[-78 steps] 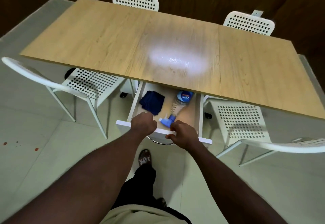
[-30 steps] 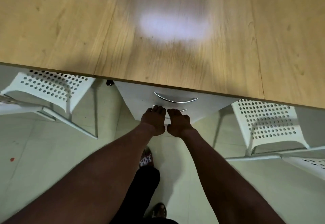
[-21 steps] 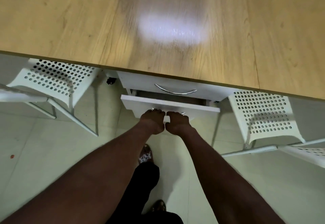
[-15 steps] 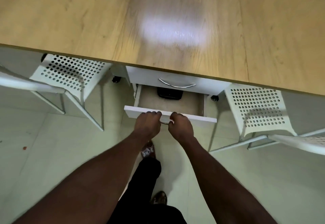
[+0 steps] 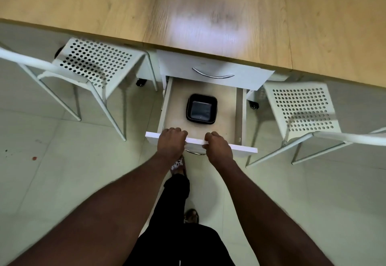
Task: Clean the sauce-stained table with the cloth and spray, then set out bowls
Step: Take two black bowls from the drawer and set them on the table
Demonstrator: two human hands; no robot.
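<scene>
A lower white drawer (image 5: 243, 147) stands pulled out from the cabinet under the wooden table (image 5: 104, 4). Inside it sits a stack of black square bowls (image 5: 201, 109) on the pale drawer floor. My left hand (image 5: 171, 141) and my right hand (image 5: 218, 146) both grip the top edge of the drawer front, fingers curled over it, a little apart. A metal handle (image 5: 195, 152) shows below between them. The upper drawer (image 5: 213, 71) is closed, with a curved metal handle. No cloth or spray is in view.
White perforated chairs stand to the left (image 5: 94, 60) and right (image 5: 300, 109) of the cabinet, tucked partly under the table. A glare patch (image 5: 206, 29) lies on the tabletop. Small red spots (image 5: 33, 158) mark the pale tiled floor at left. My legs and feet are below.
The upper drawer with the cloth and spray was pushed shut. Both hands then moved to the lower drawer and pulled it out, exposing the black bowls.
</scene>
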